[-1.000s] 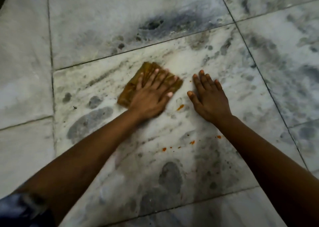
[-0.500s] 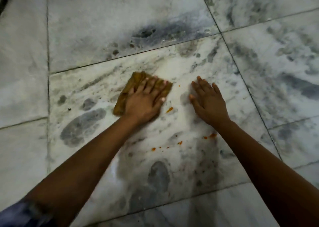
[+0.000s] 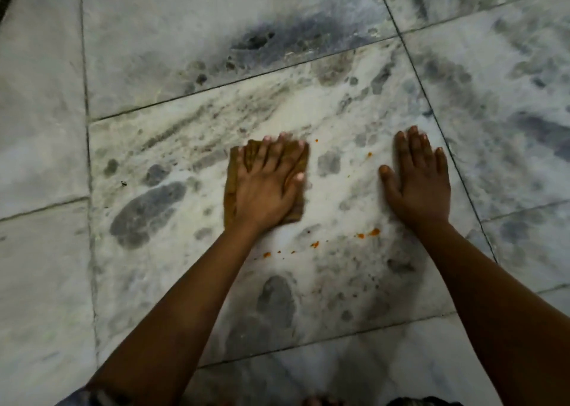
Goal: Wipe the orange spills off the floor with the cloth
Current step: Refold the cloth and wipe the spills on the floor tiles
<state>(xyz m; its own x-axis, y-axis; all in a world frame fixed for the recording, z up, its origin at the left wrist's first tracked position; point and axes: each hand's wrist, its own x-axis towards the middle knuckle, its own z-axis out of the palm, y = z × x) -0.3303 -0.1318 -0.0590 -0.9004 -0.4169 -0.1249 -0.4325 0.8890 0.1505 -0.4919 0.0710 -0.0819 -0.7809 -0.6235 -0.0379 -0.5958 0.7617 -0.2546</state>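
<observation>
A dark curved object (image 3: 3, 1) sits at the top left edge, too cropped to identify.

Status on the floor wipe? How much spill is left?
Partway at best. In hand: the left hand presses the cloth flat on the tile, while the right hand rests bare on the floor. Nothing here shows a patch already cleaned. Left: a line of orange spots just near of both hands, the biggest by the right wrist, plus small specks between the hands. The cloth touches none of them.
</observation>
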